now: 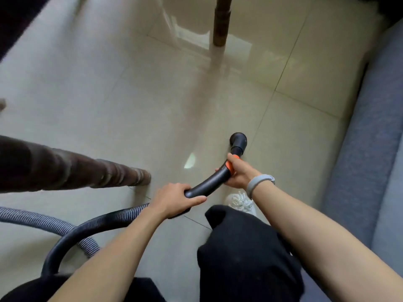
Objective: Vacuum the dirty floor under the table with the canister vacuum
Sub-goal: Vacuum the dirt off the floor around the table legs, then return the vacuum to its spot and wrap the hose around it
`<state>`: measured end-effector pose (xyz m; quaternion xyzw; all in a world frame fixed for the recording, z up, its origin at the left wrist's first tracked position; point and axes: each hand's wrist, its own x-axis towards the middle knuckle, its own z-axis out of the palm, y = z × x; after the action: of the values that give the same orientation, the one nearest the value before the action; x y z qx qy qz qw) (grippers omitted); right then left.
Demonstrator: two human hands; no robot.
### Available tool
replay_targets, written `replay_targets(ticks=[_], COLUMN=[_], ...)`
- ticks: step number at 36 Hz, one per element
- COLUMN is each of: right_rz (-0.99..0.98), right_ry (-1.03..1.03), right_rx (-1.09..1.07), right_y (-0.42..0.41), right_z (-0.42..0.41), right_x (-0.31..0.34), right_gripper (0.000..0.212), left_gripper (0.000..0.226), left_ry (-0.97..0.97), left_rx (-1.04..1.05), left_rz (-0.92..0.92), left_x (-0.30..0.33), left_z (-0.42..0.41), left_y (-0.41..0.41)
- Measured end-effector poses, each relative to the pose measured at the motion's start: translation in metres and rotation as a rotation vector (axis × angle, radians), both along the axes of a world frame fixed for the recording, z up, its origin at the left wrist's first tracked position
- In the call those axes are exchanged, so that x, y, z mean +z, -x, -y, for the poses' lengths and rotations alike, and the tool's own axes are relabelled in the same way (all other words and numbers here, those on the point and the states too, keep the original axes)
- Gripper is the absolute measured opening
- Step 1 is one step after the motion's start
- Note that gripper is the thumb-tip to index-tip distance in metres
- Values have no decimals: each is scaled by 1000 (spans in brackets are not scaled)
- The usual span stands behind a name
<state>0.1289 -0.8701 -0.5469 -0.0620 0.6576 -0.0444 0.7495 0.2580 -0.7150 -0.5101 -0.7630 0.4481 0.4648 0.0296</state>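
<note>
Both hands are on the vacuum's curved black handle tube (209,182). The left hand (176,199) grips the rear end of the tube, fingers wrapped over the top, just where the ribbed hose (113,216) joins. The right hand (237,173) is curled round the tube further forward, at the orange collar (230,165); a grey wristband (259,182) sits on that wrist. Beyond the collar the tube ends in a short black nozzle (238,141), which points down at the cream tiled floor (130,94); contact with the tile cannot be confirmed.

The hose loops back to the lower left, crossing a second grey-striped run of hose (43,221) lying on the floor. The canister itself is out of view.

A dark turned wooden table leg (76,168) stands at the left, close to the left hand. A second leg (221,22) stands further off at the top. A grey upholstered sofa edge (366,149) runs along the right. The person's black trousers (246,253) and a white shoe (242,202) appear below the right arm.
</note>
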Motion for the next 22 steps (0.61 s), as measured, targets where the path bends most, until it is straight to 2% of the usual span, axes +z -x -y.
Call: replay_targets(ticks=[4,9,13,17,22], right_rz=[63,80,-2,-43,-61], right_ry=[53,182,200,205,283], right_rx=[76,179,126,2,-81], right_y=[-6,-15,-5,12,14], right_z=[-27,-60,-99,-151,-211], right_x=[56,129,191,257,336], right_gripper=[24,29,23,14,18], left_gripper=[51,46,38,40,33], left_ry=[1,36,2,-21,24], left_rx=[103,200,208,170,156], left_rz=[0,-69,-133,-169,-221], left_x=[51,120,182,240,309], left_z=[-40,-82,-113,-156,-206], left_y=[-1,3,9,12,7])
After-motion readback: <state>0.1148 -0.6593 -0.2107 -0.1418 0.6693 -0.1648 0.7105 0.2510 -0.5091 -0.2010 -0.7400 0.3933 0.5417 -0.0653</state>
